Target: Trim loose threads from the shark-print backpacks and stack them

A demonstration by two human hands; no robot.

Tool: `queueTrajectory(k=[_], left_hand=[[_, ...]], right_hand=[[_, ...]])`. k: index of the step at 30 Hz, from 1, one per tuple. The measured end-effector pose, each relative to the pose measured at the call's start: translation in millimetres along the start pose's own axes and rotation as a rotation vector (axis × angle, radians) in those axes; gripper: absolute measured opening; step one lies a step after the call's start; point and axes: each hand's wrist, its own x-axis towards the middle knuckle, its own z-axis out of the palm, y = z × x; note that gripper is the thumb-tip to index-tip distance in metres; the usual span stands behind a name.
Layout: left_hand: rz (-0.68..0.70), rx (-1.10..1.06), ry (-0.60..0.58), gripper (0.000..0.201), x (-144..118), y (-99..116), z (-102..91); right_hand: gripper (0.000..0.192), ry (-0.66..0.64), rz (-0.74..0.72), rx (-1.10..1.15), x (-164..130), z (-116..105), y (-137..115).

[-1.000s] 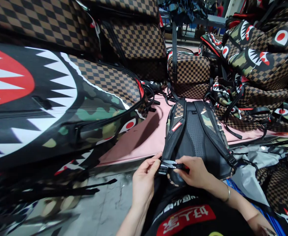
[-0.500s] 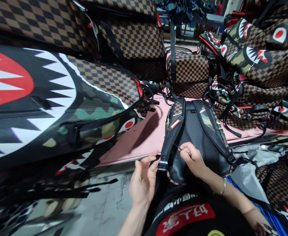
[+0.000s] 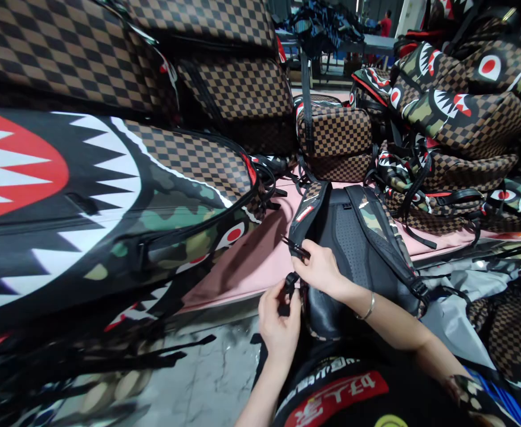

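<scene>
Since half a second before, the right hand had climbed the backpack, fingers now pinching small black snips against its left strap. Below, the left hand pinched the strap buckle. That backpack lay back-up on the pink bench, near edge.

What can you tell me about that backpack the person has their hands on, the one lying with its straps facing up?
The backpack lies back-side up, partly on the pink table, its bottom end toward the person. Its back panel looks like black perforated padding; the shoulder straps show camouflage and checker print. The left hand pinches the buckle at one strap's lower end, and the right hand grips that strap higher up, holding a small dark tool.
</scene>
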Motion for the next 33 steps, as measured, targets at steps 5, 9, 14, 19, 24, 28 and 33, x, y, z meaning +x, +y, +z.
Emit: queueTrajectory(k=[5, 9, 14, 19, 24, 28, 33], left_hand=[[-0.322, -0.282, -0.124, 0.026, 8.8, 7.9, -2.8], [-0.54, -0.458, -0.199, 0.023, 16.6, 9.1, -7.1], [-0.734, -0.588, -0.188, 0.013, 17.2, 7.8, -7.2], [-0.782, -0.635, -0.173, 0.01, 13.9, 10.6, -5.5], [-0.782, -0.636, -0.161, 0.012, 13.4, 12.9, -6.1], [-0.758, -0.628, -0.16, 0.019, 12.4, 15.1, -4.4], [-0.684, -0.596, -0.194, 0.028, 9.6, 19.5, -3.9]], right_hand=[[0.019, -0.078, -0.133, 0.143, -4.8, -11.1, 16.5], [0.017, 0.053, -0.275, 0.137, -13.5, -13.8, 44.4], [0.015, 0.07, -0.543, -0.043, -20.0, -7.5, 71.9], [0.019, 0.081, -0.629, -0.185, -20.7, -2.3, 69.9], [0.022, 0.115, -0.641, -0.3, -24.7, -4.2, 62.7], [0.022, 0.134, -0.641, -0.329, -28.5, -6.3, 54.7], [0.019, 0.084, -0.65, -0.451, -27.3, -4.3, 44.3]])
